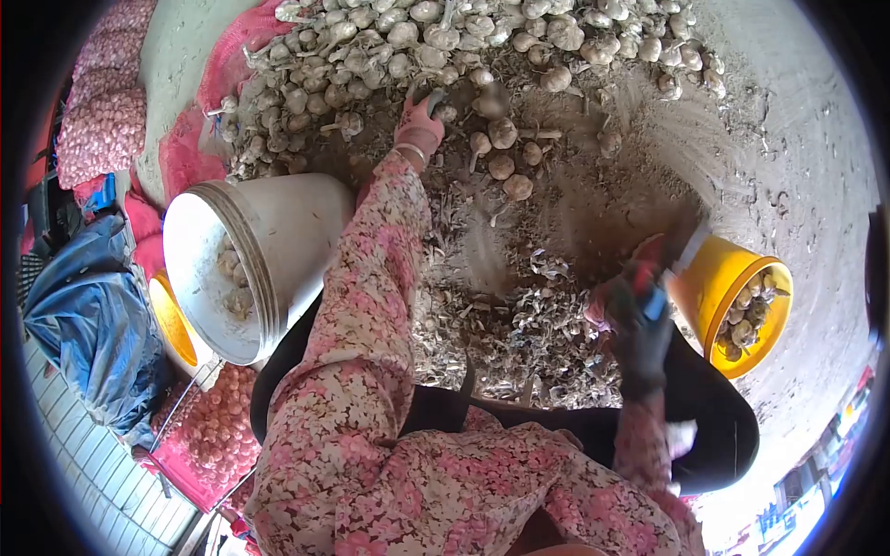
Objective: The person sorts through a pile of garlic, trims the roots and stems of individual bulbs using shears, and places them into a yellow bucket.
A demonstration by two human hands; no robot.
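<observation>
While the fingers of the left hand [420, 130] are standing apart beside a garlic bulb [445, 113] on the ground [579, 208], picking up is seemingly in hand, calling for a closing grip. The left arm [378, 241] is reaching forward; the right hand [642, 335] is clamping a blurred bladed tool [689, 248] beside a yellow bucket [705, 283].

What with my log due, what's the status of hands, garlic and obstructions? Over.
Left hand by a garlic bulb, grip unclear. Right hand blurred, apparently holding a blade. Garlic heap ahead, loose. Yellow bucket close by right hand, possible obstruction.
</observation>
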